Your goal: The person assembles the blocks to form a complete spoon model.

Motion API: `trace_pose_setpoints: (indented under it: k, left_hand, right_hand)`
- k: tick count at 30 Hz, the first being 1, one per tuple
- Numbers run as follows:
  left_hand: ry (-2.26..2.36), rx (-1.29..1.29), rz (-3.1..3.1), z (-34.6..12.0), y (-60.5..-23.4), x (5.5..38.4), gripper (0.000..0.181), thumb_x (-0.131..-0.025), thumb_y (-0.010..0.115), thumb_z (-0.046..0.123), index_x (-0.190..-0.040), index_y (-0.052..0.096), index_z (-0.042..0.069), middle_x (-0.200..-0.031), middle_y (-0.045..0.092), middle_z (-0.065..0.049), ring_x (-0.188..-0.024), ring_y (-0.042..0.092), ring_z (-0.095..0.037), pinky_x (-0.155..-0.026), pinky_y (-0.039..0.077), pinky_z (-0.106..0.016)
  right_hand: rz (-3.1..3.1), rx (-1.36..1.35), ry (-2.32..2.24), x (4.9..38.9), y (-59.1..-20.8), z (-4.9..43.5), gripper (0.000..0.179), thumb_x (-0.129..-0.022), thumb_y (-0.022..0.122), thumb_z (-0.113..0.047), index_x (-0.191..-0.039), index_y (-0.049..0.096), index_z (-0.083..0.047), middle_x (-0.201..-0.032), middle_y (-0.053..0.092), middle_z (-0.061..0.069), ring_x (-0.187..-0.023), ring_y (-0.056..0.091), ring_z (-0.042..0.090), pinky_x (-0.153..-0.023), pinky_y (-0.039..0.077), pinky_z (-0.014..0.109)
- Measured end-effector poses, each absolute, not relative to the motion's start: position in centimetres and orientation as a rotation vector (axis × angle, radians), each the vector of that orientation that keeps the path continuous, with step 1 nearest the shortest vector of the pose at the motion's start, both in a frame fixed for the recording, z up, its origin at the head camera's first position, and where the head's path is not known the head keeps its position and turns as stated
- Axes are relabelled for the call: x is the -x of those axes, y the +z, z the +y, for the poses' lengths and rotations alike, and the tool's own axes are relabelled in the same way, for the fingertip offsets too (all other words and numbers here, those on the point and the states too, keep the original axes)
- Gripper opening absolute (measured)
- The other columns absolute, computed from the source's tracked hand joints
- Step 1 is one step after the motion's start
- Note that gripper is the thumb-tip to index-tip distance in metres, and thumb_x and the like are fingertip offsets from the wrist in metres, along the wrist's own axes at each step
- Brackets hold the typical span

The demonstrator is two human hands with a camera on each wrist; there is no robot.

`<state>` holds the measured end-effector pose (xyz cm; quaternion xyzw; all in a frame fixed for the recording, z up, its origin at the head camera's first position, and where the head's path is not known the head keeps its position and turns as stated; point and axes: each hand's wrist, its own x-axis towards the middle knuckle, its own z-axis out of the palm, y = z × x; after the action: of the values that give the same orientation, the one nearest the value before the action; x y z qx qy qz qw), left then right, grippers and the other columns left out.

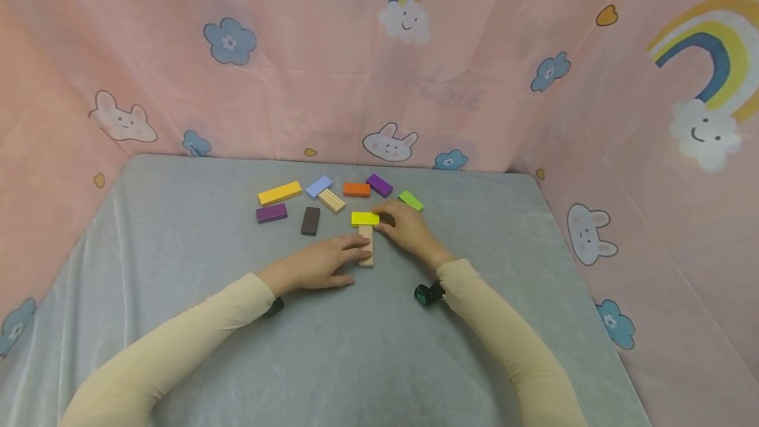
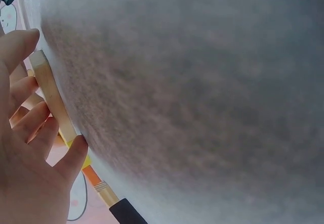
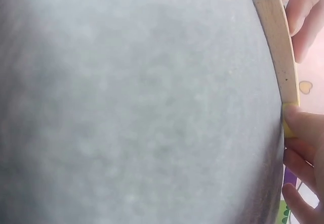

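Observation:
A plain wooden block [image 1: 366,248] lies flat on the grey cloth, pointing away from the person. Across its far end sits a bright yellow block [image 1: 363,218], forming a T shape. My left hand [image 1: 314,262] rests its extended fingertips on the wooden block from the left; the left wrist view shows these fingers [image 2: 35,120] along the block's side. With thumb and fingers my right hand [image 1: 409,229] pinches the right end of the yellow block. In the right wrist view the thumb [image 3: 304,123] covers part of that yellow block.
Behind the hands lie a long orange-yellow block [image 1: 280,193], purple blocks [image 1: 271,213], a dark brown block [image 1: 310,221], a light blue block [image 1: 319,187], a ridged wooden block [image 1: 331,201], an orange block [image 1: 356,190] and a green block [image 1: 411,200]. A pink patterned curtain [image 1: 284,104] hangs beyond the table.

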<state>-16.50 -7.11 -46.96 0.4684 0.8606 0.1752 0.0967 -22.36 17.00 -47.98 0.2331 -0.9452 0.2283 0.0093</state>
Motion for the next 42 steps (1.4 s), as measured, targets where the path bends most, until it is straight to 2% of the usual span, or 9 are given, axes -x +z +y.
trace_pose_setpoints:
  k: [16,31,42]
  left_hand:
    - [0.518,-1.377,2.523,-7.3,-46.8,16.5,0.059,-0.096,0.064,0.032,-0.150,0.044,0.018,-0.163,0.031,-0.005,-0.148,0.036,-0.027,-0.119,0.037,-0.046]
    - [0.460,-1.451,2.549,-7.2,-46.5,16.7,0.056,-0.096,0.064,0.025,-0.148,0.047,0.015,-0.159,0.037,-0.007,-0.144,0.042,-0.028,-0.117,0.040,-0.045]
    - [0.481,-1.463,2.560,-7.2,-46.5,16.8,0.053,-0.095,0.062,0.014,-0.146,0.049,0.014,-0.156,0.042,-0.008,-0.142,0.044,-0.029,-0.116,0.041,-0.046]
  right_hand:
    - [-2.951,-0.742,0.673,22.3,-47.9,16.9,0.032,-0.093,0.069,-0.026,-0.121,0.068,-0.012,-0.121,0.070,0.005,-0.117,0.063,0.022,-0.107,0.048,0.041]
    - [-3.071,-0.732,0.685,22.5,-47.0,16.8,0.040,-0.092,0.071,-0.026,-0.128,0.063,-0.010,-0.129,0.066,0.007,-0.126,0.058,0.025,-0.113,0.044,0.042]
    - [-3.063,-0.645,1.063,23.9,-45.7,18.0,0.044,-0.090,0.070,-0.010,-0.133,0.060,-0.011,-0.131,0.064,0.008,-0.121,0.059,0.026,-0.111,0.046,0.045]
